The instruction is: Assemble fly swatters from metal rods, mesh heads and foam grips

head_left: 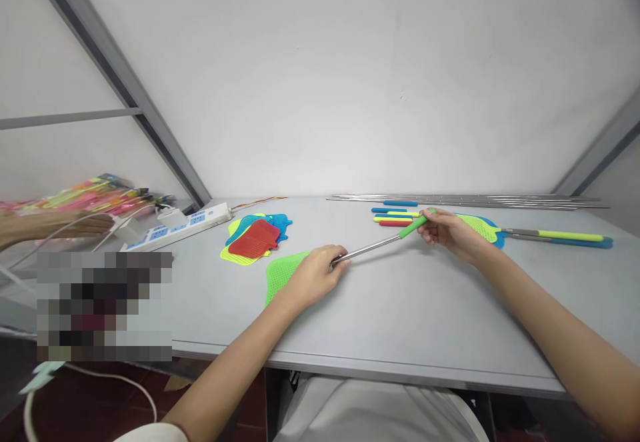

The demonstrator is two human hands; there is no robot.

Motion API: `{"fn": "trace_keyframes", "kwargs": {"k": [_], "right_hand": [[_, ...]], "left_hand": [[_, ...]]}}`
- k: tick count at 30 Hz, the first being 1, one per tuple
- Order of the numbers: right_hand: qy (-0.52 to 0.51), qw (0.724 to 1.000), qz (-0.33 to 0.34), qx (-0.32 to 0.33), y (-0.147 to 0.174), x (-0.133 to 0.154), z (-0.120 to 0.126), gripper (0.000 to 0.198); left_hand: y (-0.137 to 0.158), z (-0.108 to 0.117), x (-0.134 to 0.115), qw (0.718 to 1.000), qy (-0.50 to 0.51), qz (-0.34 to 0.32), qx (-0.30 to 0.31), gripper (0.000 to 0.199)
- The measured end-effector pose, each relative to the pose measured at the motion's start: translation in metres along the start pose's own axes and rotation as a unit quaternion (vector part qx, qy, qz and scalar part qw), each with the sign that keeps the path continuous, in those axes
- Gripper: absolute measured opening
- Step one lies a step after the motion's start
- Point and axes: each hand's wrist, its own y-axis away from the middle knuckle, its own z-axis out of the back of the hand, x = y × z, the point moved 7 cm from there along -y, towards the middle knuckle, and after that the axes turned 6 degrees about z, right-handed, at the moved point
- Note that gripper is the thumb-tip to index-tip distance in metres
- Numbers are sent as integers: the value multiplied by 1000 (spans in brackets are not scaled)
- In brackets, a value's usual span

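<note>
My left hand [315, 274] grips the near end of a metal rod [373, 249], next to a green swatter head [281, 274] that lies flat on the grey table [400, 322]. My right hand [447, 232] pinches the green handle sleeve [414, 227] at the rod's far end. The rod slants across the table between both hands.
A pile of red, blue and yellow swatter heads [256, 237] lies left of centre. Loose coloured sleeves [395, 217] and finished swatters [550, 235] sit at the right. Bare metal rods [465, 199] line the wall. A power strip [180, 227] and another person's hand [75, 223] are at the left.
</note>
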Motion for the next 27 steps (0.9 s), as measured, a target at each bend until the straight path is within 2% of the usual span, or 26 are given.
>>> {"fn": "trace_keyframes", "kwargs": {"k": [7,14,17,22,27], "right_hand": [[24,998,-11,48,2,3,-1,15],[61,990,27,122,8,17,-8,17],[117,982,8,151,12,13,-17,22],[174,954,-41,243,18,-5,-42,30],[186,952,-32,242,17,-6,-47,30]], "left_hand": [[0,-1,2,1000,-1,-8,9,24],[1,-1,-2,999,25,-10,20,31],[3,-3,-6,999,23,-20,38,31],[5,-8,-11,998,-11,-26,61,29],[5,-9,-10,998,-16,-14,57,30]]}}
